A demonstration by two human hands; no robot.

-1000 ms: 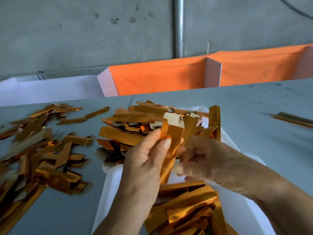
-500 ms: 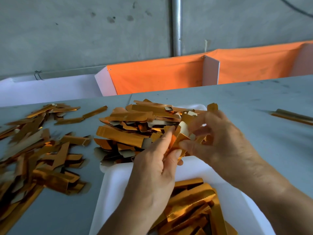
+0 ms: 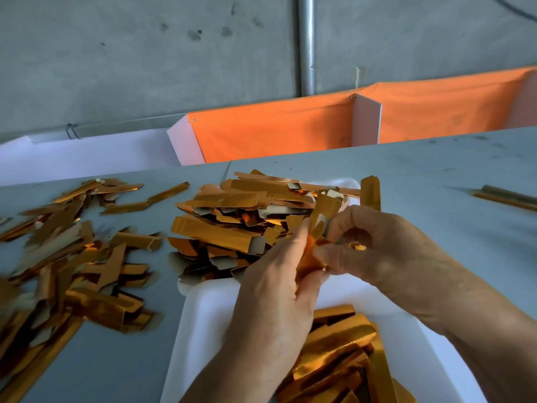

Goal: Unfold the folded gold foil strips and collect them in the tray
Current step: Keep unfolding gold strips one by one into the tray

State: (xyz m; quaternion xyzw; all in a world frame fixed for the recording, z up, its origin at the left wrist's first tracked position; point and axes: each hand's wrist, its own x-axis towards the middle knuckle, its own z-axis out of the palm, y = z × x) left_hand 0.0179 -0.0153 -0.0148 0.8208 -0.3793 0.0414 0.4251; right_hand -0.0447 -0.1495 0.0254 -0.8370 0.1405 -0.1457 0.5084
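Note:
Both hands hold one folded gold foil strip (image 3: 318, 225) above the far end of the white tray (image 3: 209, 312). My left hand (image 3: 279, 283) grips its lower part between thumb and fingers. My right hand (image 3: 377, 251) pinches the strip's upper part, its fingers curled. The strip's top end shows a pale inner face. A heap of gold strips (image 3: 247, 216) lies across the tray's far end. Several gold strips (image 3: 345, 356) lie in the near part of the tray, partly behind my left wrist.
A wide scatter of gold strips (image 3: 72, 257) covers the grey table on the left. One long gold strip (image 3: 505, 196) lies at the far right. Orange cloth bins (image 3: 276, 132) with white dividers stand behind the table, before a concrete wall.
The strip, held upright and long a second ago, is bent and drawn between the hands. My right hand moved up from beside the strip and now pinches its upper part.

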